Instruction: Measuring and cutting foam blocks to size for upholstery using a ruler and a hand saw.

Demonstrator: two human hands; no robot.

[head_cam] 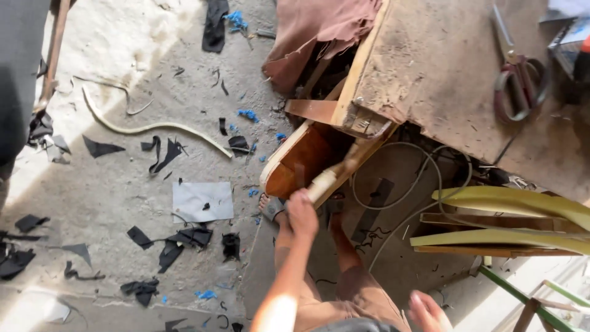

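A rough craft workshop: a scarred wooden workbench (442, 74) carries red-handled metal scissors (519, 80), while black offcut scraps (178, 243) and blue shreds (247, 114) litter the dusty concrete floor (123, 184).

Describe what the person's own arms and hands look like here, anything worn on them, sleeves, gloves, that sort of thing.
Both are bare. The left hand and its forearm show no glove, sleeve, watch or bracelet as far up as the frame reaches. The right hand is also ungloved, though blurred and cut off at the frame's lower edge, so its wrist and arm cannot be seen. No rings are visible on the fingers.
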